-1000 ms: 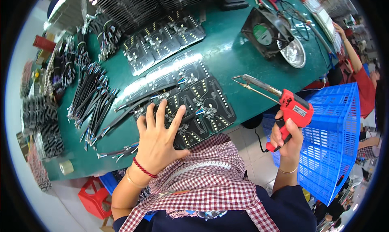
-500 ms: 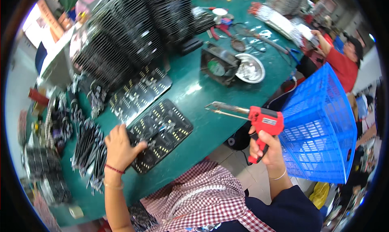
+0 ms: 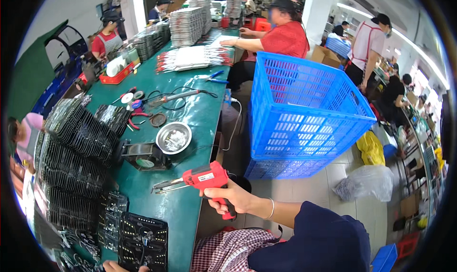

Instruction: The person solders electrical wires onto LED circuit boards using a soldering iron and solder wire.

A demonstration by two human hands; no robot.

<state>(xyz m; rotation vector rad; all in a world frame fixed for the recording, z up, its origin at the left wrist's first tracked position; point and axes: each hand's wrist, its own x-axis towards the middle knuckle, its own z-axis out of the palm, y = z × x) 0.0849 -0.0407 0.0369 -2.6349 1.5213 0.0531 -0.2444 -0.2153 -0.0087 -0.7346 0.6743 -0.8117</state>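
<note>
My right hand (image 3: 231, 198) is wrapped around the grip of a red and black soldering gun (image 3: 207, 176). The gun's metal tip points left over the green table edge, apart from the boards. At the lower edge of the picture, only bits of my left hand (image 3: 114, 267) show, at the near end of a black circuit board (image 3: 143, 236) with rows of small yellowish parts; most of its fingers are cut off. A second black board (image 3: 113, 217) lies just left of it, beside tall stacks of similar boards (image 3: 71, 177).
A metal bowl (image 3: 173, 138) of small pale bits and a dark boxy fan (image 3: 145, 155) stand on the green table (image 3: 183, 215). Beyond lie pliers (image 3: 216, 77) and a soldering iron (image 3: 178, 96). Blue crates (image 3: 309, 129) stand right; a co-worker in red (image 3: 285, 36) sits beyond.
The view has swung right and up, bringing in more of the crates and co-workers. My left hand has slid mostly out of the picture. The soldering gun stays in my right hand.
</note>
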